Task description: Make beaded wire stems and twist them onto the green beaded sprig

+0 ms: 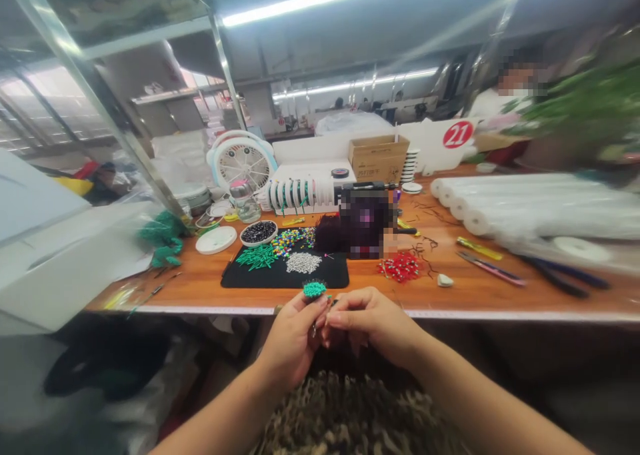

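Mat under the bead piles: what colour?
The mat is plain black; the head view shows it best, along its front edge.

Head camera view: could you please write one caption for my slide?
Left hand holds a teal cluster, right hand close beside it, before a black mat with colourful piles on a wooden bench.

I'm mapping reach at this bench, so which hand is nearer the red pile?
Your right. The right hand is below and slightly left of the red pile in view; the left hand is farther left, holding the turquoise cluster.
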### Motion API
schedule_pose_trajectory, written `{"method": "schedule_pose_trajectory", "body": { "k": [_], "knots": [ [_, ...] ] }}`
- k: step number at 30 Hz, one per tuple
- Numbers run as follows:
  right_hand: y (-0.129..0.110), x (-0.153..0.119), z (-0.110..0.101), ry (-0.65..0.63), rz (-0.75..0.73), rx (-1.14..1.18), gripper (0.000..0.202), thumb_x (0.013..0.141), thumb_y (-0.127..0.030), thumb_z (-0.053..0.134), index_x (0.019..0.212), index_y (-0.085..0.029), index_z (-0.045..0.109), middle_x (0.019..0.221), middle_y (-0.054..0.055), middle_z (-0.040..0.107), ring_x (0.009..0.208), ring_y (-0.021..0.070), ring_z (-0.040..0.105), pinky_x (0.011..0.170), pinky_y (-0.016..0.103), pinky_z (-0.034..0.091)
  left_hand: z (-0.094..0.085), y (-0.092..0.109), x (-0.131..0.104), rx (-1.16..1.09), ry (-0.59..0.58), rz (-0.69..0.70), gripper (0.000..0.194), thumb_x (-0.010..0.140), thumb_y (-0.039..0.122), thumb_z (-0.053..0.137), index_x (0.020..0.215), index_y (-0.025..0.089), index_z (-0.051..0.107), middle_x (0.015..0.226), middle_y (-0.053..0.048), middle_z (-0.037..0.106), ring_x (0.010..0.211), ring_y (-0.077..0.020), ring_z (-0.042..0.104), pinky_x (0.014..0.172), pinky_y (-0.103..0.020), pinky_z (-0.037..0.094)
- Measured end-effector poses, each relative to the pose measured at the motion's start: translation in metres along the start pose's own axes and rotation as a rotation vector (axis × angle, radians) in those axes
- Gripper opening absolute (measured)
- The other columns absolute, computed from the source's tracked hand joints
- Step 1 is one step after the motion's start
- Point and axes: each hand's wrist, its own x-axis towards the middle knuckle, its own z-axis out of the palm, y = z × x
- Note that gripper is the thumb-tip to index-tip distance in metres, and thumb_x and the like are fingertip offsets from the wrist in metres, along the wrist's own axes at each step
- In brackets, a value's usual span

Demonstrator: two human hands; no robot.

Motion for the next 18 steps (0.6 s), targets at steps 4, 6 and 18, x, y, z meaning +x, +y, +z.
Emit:
{"method": "schedule_pose_trajectory", "body": {
  "k": [4, 6, 18],
  "knots": [
    [-0.002, 0.003, 0.001, 0.007, 0.009, 0.017, 0.02, 0.074, -0.032, 0.066, 0.069, -0.013, 0.07, 0.064, 0.003, 0.067, 0.044, 0.0066, 0.044, 0.038, 0.018, 0.025, 0.003, 0.002, 0.002, 0.003, 0.031, 0.045, 0.019, 0.07, 0.02, 0.072, 0.07, 0.015, 0.054, 0.051, 0.005, 0.052, 0.044, -0.0061, 0.046, 0.042, -0.016, 0.038],
    [-0.001, 0.005, 0.002, 0.019, 0.026, 0.029, 0.02, 0.073, -0.032, 0.067, 0.068, -0.013, 0.069, 0.063, 0.003, 0.066, 0.044, 0.0065, 0.045, 0.038, 0.018, 0.025, 0.003, 0.001, 0.002, 0.024, 0.038, 0.06, 0.02, 0.069, 0.021, 0.072, 0.071, 0.015, 0.054, 0.051, 0.005, 0.052, 0.045, -0.0062, 0.046, 0.043, -0.016, 0.038],
    [0.004, 0.006, -0.002, 0.189, 0.081, -0.018, 0.032, 0.068, -0.046, 0.069, 0.07, -0.014, 0.066, 0.053, 0.001, 0.061, 0.04, 0.0091, 0.05, 0.035, 0.018, 0.029, -0.013, -0.001, -0.001, 0.724, -0.008, 0.489, 0.022, 0.087, 0.035, 0.051, 0.071, 0.019, 0.048, 0.058, 0.005, 0.047, 0.055, -0.0096, 0.044, 0.054, -0.021, 0.037]
  ]
}}
